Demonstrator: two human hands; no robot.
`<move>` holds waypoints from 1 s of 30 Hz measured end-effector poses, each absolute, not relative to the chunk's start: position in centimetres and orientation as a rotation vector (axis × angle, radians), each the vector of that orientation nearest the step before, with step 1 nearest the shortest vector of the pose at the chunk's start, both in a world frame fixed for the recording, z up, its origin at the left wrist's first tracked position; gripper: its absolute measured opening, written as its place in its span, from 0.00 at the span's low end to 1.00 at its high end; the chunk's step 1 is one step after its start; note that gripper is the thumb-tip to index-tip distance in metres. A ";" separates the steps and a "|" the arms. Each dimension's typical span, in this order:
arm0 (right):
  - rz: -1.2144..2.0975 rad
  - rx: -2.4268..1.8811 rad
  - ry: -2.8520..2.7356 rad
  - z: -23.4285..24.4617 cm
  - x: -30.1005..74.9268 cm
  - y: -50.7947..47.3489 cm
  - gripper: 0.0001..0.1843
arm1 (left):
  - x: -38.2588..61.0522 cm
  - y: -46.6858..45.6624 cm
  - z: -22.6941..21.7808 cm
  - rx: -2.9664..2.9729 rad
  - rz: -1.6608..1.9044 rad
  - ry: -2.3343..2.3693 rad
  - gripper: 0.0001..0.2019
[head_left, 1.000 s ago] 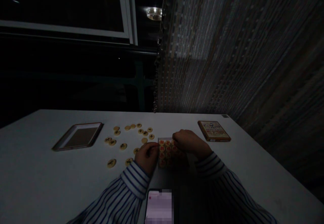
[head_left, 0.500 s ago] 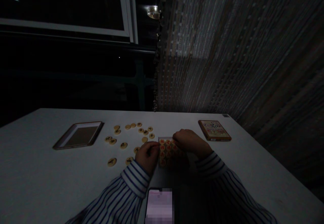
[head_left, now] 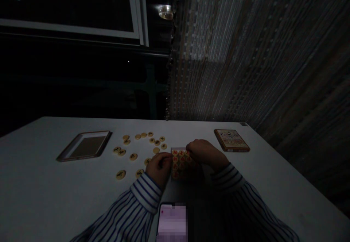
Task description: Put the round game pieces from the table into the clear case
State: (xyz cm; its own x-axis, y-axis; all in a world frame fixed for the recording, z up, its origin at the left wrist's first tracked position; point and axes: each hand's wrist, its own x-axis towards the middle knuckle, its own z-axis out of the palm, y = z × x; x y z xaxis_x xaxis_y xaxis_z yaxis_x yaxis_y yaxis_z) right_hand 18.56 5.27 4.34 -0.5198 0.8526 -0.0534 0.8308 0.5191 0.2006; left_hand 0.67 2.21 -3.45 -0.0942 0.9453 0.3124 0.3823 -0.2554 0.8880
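Observation:
On the white table (head_left: 49,194) a block of round wooden game discs with red marks (head_left: 179,163) lies in tight rows between my two hands. My left hand (head_left: 158,167) is curled, fingertips pressed against the block's left edge. My right hand (head_left: 203,152) is also curled, its fingers on the block's far right corner. Several loose discs with dark marks (head_left: 133,157) lie scattered to the left of my left hand. Both wrists wear striped sleeves. The room is dim, so what the fingertips pinch is hard to read.
An open shallow box tray (head_left: 84,146) sits at the left of the table. A printed box lid (head_left: 231,139) lies at the right, near the table's far corner. A lit phone (head_left: 172,222) lies close to me. A bead curtain hangs behind.
Almost nothing has moved. Both hands stay at the disc block, with only slight finger shifts, and the view has drifted a little.

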 end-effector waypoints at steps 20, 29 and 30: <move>0.184 1.455 2.558 4.8 18.4 5.0 0.13 | 0.8 2.2 -3.1 1.624 1.397 1.448 0.08; 0.318 1.589 2.592 6.4 18.8 5.2 0.16 | 0.7 2.2 -3.4 1.614 1.375 1.448 0.08; 0.327 1.601 2.587 6.6 18.8 5.2 0.16 | 0.7 2.2 -3.3 1.617 1.373 1.450 0.09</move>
State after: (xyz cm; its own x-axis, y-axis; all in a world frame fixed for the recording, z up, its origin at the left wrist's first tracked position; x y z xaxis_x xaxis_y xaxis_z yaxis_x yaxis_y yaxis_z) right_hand 18.82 5.18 6.57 -0.4502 0.8919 0.0425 0.8744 0.4307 0.2233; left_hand 0.72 2.20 -3.27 -0.1119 0.9429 0.3138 0.3648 -0.2548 0.8956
